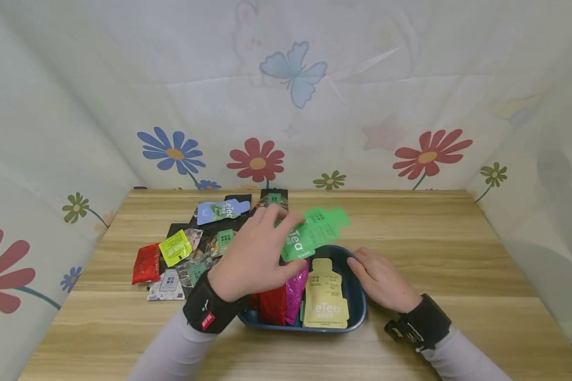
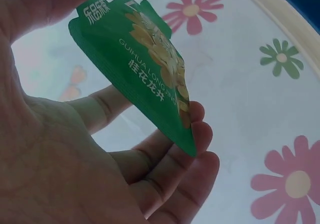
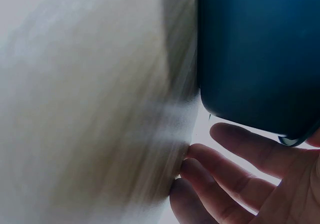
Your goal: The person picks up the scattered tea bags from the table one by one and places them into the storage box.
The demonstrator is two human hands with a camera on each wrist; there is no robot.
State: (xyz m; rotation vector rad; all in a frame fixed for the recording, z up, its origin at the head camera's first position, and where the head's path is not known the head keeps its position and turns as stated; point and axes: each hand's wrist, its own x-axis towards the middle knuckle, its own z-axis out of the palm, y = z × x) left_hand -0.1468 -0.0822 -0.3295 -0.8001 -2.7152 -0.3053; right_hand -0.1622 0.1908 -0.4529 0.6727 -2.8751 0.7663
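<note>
Over the back left part of a dark blue plastic basin point(image 1: 357, 317), my left hand point(image 1: 252, 254) holds a green bottle-shaped tea sachet point(image 1: 316, 233) up between thumb and fingers. The left wrist view shows this sachet point(image 2: 135, 64) from its printed side, with a gold flower picture. My right hand point(image 1: 386, 280) grips the basin's right rim, thumb at the rim and other fingers along the outside wall point(image 3: 260, 54). Inside the basin are a pale yellow bottle-shaped sachet point(image 1: 325, 301), a shiny magenta packet point(image 1: 295, 291) and a red packet point(image 1: 273, 307).
A pile of packets lies left of the basin: a lilac bottle-shaped sachet point(image 1: 221, 211), a yellow-green packet point(image 1: 175, 248), a red packet point(image 1: 146, 264), a white packet point(image 1: 167, 286) and several dark ones. The wooden table point(image 1: 434, 227) ends at a flower-printed curtain point(image 1: 352, 121).
</note>
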